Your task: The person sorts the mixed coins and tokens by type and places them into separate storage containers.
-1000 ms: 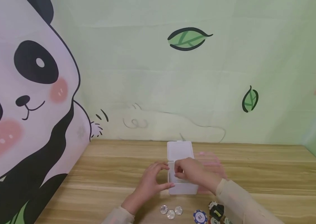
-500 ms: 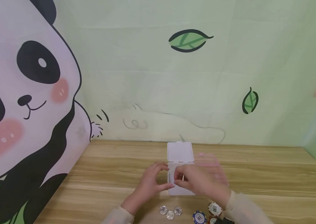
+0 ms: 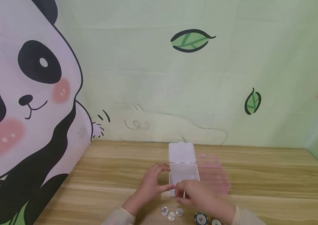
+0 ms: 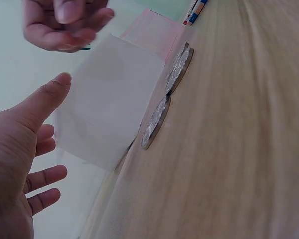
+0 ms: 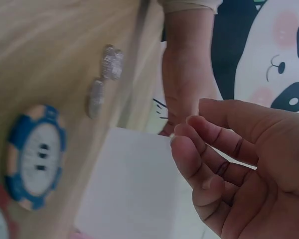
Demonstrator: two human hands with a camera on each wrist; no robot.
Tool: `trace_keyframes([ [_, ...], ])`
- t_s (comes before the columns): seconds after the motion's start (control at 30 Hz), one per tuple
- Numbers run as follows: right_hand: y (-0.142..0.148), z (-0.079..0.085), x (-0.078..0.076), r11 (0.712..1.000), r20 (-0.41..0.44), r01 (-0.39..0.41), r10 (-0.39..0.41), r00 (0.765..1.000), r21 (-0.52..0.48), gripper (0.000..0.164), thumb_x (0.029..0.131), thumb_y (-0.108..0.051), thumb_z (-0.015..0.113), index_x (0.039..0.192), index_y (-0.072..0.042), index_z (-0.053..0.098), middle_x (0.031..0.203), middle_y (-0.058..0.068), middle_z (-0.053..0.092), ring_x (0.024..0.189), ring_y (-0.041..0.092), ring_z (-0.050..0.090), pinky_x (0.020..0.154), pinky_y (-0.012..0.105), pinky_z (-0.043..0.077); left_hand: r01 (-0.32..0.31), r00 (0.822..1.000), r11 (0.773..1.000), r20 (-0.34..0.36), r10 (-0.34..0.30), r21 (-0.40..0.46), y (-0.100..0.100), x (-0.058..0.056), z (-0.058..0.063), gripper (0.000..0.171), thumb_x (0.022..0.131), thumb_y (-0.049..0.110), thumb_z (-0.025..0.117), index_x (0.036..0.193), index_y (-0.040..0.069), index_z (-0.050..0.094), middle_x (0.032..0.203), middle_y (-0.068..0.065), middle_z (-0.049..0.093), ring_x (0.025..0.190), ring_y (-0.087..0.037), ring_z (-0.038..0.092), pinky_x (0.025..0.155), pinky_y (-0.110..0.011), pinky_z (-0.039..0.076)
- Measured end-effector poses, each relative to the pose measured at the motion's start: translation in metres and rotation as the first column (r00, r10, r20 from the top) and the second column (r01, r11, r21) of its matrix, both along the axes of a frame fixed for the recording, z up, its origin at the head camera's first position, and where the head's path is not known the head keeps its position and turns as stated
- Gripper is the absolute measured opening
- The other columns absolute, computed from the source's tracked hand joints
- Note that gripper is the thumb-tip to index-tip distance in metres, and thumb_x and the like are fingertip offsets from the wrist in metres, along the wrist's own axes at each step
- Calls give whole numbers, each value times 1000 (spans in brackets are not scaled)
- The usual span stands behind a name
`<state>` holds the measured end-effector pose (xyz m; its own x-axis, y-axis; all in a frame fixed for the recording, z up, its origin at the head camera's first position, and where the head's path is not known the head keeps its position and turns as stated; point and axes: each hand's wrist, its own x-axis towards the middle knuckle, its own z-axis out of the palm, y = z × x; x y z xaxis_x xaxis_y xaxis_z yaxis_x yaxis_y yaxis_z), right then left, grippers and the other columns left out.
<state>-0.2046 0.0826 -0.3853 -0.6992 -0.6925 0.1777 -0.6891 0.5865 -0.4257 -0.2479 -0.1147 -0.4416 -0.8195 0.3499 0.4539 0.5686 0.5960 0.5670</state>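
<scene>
A white hinged box (image 3: pixel 182 170) stands on the wooden table with its lid (image 3: pixel 182 152) tipped back. Beside its left wall, my left hand (image 3: pixel 151 184) has thumb and fingers spread apart, the tips right at the box's edge. My right hand (image 3: pixel 196 195) hovers over the box's near end, fingers loosely bent. In the right wrist view nothing shows between that hand's fingers (image 5: pixel 187 154). In front of the box lie three silvery ridged discs (image 3: pixel 171 216), seen edge-on in the left wrist view.
A see-through pink case (image 3: pixel 216 175) lies just right of the box. Poker chips, among them a blue one (image 3: pixel 201 218), sit at the front edge of the view. A cloth with a printed panda (image 3: pixel 39 62) hangs behind and to the left.
My right hand has drawn back from inside the white box toward its near end, uncovering more of the interior. My left hand keeps its place.
</scene>
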Motion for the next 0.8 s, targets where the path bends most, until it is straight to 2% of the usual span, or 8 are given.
trace_keyframes([
  [0.13, 0, -7, 4, 999, 23, 22, -22, 999, 30, 8, 82, -11, 72, 81, -14, 64, 72, -11, 61, 63, -4, 48, 59, 14, 43, -2, 1000, 1000, -4, 2, -7, 0, 0, -1, 50, 72, 32, 82, 113, 13, 61, 127, -3, 62, 123, -23, 54, 105, -46, 43],
  [0.2, 0, -10, 6, 998, 6, 26, -27, 1000, 50, 8, 81, -12, 72, 81, -15, 64, 72, -11, 62, 62, -3, 48, 58, 14, 42, -4, 1000, 1000, -3, 4, -9, 0, -1, -1, 50, 72, 33, 82, 113, 13, 61, 126, -3, 62, 122, -23, 55, 105, -45, 43],
  [0.37, -1, -17, 9, 992, -89, 34, -24, 996, 122, 11, 76, -17, 75, 79, -17, 65, 74, -11, 62, 66, -1, 50, 60, 16, 43, -1, 1000, 1000, -4, 1, -9, 0, -1, 0, 51, 72, 33, 82, 112, 12, 61, 125, -4, 63, 121, -23, 56, 104, -45, 44],
  [0.5, -1, -22, 11, 982, -139, 31, -4, 990, 188, 13, 75, -22, 77, 81, -17, 66, 78, -9, 61, 71, 1, 54, 64, 19, 46, -2, 1000, 1000, 0, 2, -9, 0, 0, 0, 51, 72, 34, 82, 113, 12, 61, 126, -3, 62, 121, -23, 55, 104, -45, 44],
  [0.67, -2, -26, 12, 972, -138, 37, -5, 990, 233, 14, 76, -23, 78, 82, -16, 67, 80, -8, 61, 72, 2, 55, 64, 19, 48, -3, 1000, 1000, -9, 3, -7, 0, 0, 0, 50, 72, 34, 82, 112, 13, 61, 125, -3, 62, 121, -23, 55, 104, -44, 44],
  [0.8, -3, -31, 11, 969, -133, 42, -9, 991, 243, 12, 75, -21, 77, 80, -17, 67, 77, -8, 58, 67, 0, 50, 60, 18, 44, 3, 1000, 1000, -30, -3, -8, 0, 0, 0, 49, 72, 33, 82, 111, 12, 61, 124, -4, 63, 119, -23, 56, 102, -44, 45],
])
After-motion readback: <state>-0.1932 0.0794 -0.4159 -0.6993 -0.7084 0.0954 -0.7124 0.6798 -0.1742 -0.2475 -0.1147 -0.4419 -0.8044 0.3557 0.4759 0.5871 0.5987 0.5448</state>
